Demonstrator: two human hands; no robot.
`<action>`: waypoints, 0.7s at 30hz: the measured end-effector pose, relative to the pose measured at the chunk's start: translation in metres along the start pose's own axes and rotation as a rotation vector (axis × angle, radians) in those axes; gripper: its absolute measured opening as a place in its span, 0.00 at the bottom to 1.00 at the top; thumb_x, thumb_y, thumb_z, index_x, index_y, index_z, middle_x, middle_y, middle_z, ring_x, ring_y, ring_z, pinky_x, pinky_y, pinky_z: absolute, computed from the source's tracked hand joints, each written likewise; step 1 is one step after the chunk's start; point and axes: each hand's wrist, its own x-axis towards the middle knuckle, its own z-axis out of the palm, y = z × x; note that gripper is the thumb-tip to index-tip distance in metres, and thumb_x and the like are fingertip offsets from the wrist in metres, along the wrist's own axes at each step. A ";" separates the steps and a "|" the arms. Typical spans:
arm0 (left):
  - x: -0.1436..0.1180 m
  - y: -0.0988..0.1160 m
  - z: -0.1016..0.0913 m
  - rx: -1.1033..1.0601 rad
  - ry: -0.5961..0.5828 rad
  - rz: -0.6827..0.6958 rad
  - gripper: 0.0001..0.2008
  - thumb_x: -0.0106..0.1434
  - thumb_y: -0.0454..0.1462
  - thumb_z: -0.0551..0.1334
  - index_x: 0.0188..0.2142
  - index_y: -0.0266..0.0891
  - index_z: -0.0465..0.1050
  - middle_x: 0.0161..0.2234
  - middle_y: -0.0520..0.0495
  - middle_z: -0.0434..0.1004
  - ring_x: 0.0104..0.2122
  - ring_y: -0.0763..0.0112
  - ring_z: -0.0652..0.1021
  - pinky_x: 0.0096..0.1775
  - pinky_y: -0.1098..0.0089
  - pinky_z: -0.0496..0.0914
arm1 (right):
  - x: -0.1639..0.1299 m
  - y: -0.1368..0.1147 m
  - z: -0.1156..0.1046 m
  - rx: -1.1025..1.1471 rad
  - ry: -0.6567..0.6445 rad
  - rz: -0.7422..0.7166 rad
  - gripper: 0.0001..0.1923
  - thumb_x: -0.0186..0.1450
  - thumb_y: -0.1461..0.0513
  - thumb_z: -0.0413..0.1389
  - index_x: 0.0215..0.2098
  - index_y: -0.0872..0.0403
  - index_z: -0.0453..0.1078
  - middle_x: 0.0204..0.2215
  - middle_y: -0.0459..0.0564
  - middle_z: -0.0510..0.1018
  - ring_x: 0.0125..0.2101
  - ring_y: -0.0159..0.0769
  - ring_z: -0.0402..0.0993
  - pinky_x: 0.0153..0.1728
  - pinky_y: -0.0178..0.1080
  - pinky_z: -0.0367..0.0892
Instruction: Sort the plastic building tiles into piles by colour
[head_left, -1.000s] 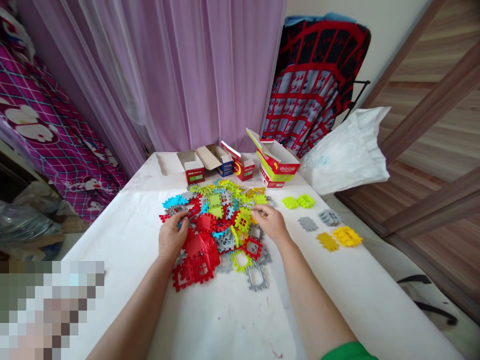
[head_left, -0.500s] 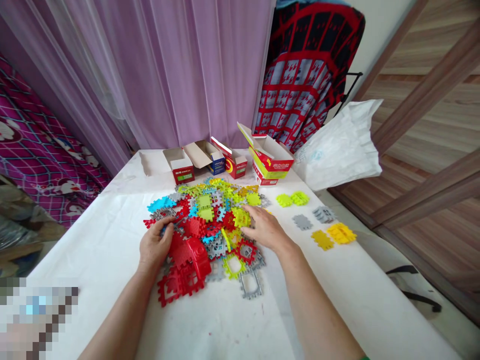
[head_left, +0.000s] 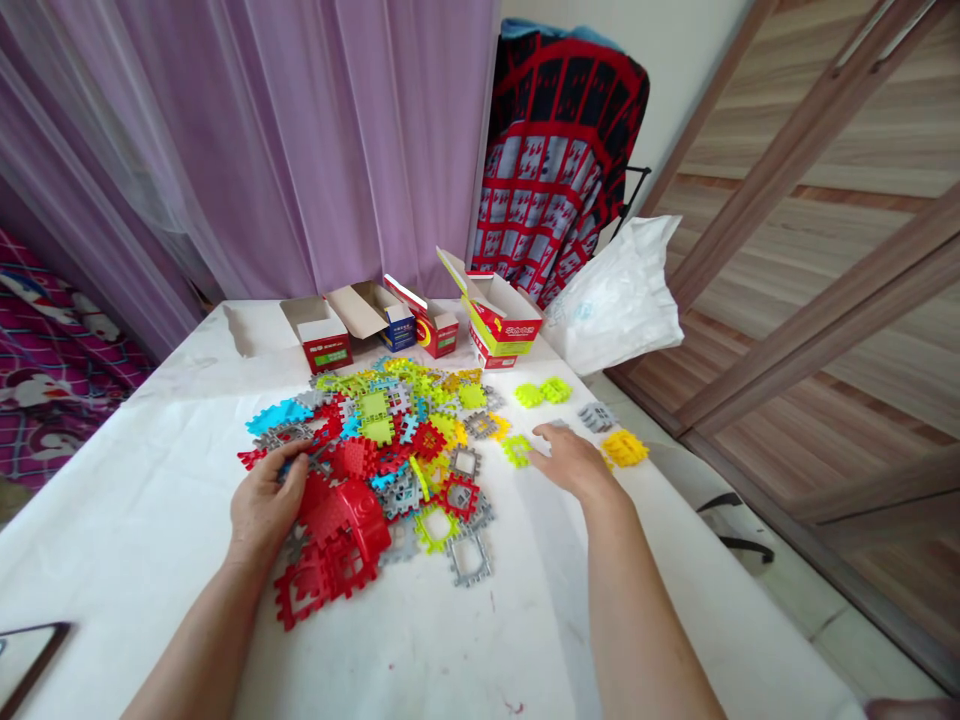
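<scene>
A heap of interlocking plastic building pieces (head_left: 375, 430) in red, grey, lime, blue and yellow covers the middle of the table. My left hand (head_left: 264, 495) rests against the heap's left side, thumb and fingers apart, beside red pieces (head_left: 326, 510). To the right of the heap, my right hand (head_left: 574, 462) has a lime-green building piece (head_left: 516, 450) at its fingertips. Beyond that hand are lime pieces (head_left: 543, 391), a stack of grey pieces (head_left: 596, 417) and a stack of yellow pieces (head_left: 625, 449). A flat grey piece is mostly hidden behind my right hand.
Open cardboard boxes (head_left: 327, 352) stand along the table's back edge, with a red-and-lime box (head_left: 506, 330) at their right end. A white bag (head_left: 615, 300) leans by the back right corner. Part of a dark-edged flat object (head_left: 34, 650) shows at the lower left.
My right hand has moved right, away from the heap, with a lime-green building piece. My left hand stays at the heap's left side. The camera view has turned to the right.
</scene>
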 end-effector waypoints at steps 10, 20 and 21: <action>0.002 -0.004 0.001 -0.016 -0.009 0.005 0.18 0.60 0.46 0.55 0.45 0.46 0.77 0.39 0.49 0.81 0.40 0.62 0.79 0.42 0.65 0.71 | -0.005 -0.031 0.009 -0.078 -0.036 0.146 0.22 0.60 0.55 0.55 0.51 0.54 0.67 0.49 0.59 0.74 0.49 0.47 0.72 0.43 0.42 0.66; 0.003 -0.008 0.003 -0.017 -0.006 0.008 0.17 0.61 0.46 0.55 0.45 0.47 0.77 0.40 0.49 0.81 0.41 0.61 0.79 0.42 0.65 0.71 | 0.001 -0.013 0.005 0.008 0.043 0.136 0.20 0.59 0.56 0.56 0.49 0.51 0.68 0.45 0.54 0.79 0.47 0.44 0.74 0.42 0.40 0.65; 0.003 -0.008 0.003 -0.015 -0.005 0.012 0.17 0.61 0.46 0.55 0.45 0.47 0.77 0.40 0.50 0.81 0.41 0.62 0.79 0.41 0.65 0.71 | 0.001 -0.010 0.003 0.021 0.061 0.146 0.20 0.59 0.56 0.56 0.50 0.51 0.68 0.45 0.54 0.79 0.47 0.44 0.74 0.42 0.40 0.65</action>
